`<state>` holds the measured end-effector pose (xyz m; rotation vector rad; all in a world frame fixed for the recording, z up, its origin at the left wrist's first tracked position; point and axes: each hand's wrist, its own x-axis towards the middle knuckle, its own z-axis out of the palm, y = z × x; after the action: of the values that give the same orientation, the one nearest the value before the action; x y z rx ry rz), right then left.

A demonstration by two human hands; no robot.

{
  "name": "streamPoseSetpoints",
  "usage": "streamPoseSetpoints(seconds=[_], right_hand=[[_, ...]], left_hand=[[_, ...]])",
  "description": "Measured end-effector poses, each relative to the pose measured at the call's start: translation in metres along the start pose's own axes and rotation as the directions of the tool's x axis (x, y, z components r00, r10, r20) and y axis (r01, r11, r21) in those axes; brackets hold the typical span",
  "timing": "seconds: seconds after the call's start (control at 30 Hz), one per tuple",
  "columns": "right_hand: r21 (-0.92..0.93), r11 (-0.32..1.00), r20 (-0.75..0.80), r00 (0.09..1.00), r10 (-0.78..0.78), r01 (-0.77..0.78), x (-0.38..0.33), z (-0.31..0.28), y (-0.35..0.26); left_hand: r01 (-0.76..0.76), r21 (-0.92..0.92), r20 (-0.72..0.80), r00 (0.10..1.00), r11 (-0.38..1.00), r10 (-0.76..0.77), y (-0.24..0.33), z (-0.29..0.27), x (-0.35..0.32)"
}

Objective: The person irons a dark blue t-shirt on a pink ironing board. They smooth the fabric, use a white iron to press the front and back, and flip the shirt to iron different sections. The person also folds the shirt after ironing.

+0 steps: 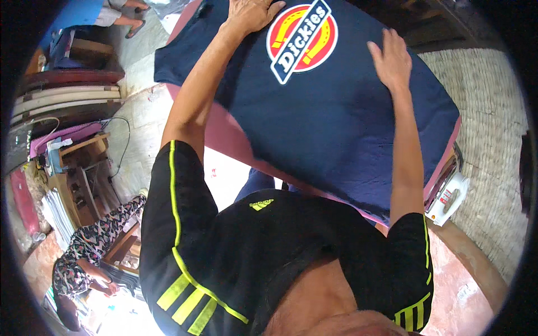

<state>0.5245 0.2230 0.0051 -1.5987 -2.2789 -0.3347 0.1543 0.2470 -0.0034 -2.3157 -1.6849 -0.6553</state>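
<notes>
Both hands work palm-down at the far end of a dark navy cloth garment (319, 123), which lies spread below them and runs back toward the wearer's body. Right hand (390, 60): released, fingers loosely extended, thumb toward the left; on the cloth or just over it, cannot tell which. Left hand (251, 14): thumb set apart, fingers cut off by the upper edge of view; cannot tell whether they pinch the cloth or lie free.

Between the hands, a red, yellow and white round print crossed by a slanted blue-bordered band (302, 40). Hands flank it rather than cover it, probably to level the cloth about it without rubbing the design. Under the garment, a pink flat-topped support (224, 131) shows past the left forearm; likely it gives a firm bed to press on.

Near the right elbow, off the support's edge: a white plastic-bodied iron (448, 199). Within reach, though an elbow swung outward could perhaps knock it. No object lies on the cloth between the hands.

Well left of the left arm: a thin black cable (128, 143) curving over the floor, a co-worker in patterned clothing (92, 246), and, farther forward, a person in a blue top (75, 14).
</notes>
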Motion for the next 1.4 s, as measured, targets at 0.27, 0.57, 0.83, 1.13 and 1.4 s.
streamPoseSetpoints(seconds=[0.27,0.57,0.83,1.13,1.4], right_hand=[[0.257,0.964,0.19,0.974,-0.126,0.074,-0.107,-0.058,-0.168],[0.473,0.781,0.137,0.842,-0.522,0.407,-0.045,-0.027,-0.29],[0.417,0.784,0.13,0.823,-0.552,0.46,-0.031,0.009,-0.348],[0.251,0.94,0.2,0.937,-0.286,0.233,-0.146,-0.066,-0.169],[-0.078,0.985,0.031,0.987,0.159,-0.157,-0.143,-0.072,0.051]], left_hand=[[0.256,-0.032,0.04,0.966,0.966,-0.254,0.041,-0.077,-0.159],[0.653,-0.017,0.028,0.757,0.757,-0.653,-0.097,-0.083,-0.178],[0.611,-0.36,-0.112,0.722,0.705,-0.682,-0.134,-0.082,-0.185],[0.136,-0.112,-0.183,0.971,0.984,-0.155,0.024,-0.096,-0.136],[-0.312,-0.298,0.178,0.91,0.902,0.374,0.217,-0.049,-0.147]])
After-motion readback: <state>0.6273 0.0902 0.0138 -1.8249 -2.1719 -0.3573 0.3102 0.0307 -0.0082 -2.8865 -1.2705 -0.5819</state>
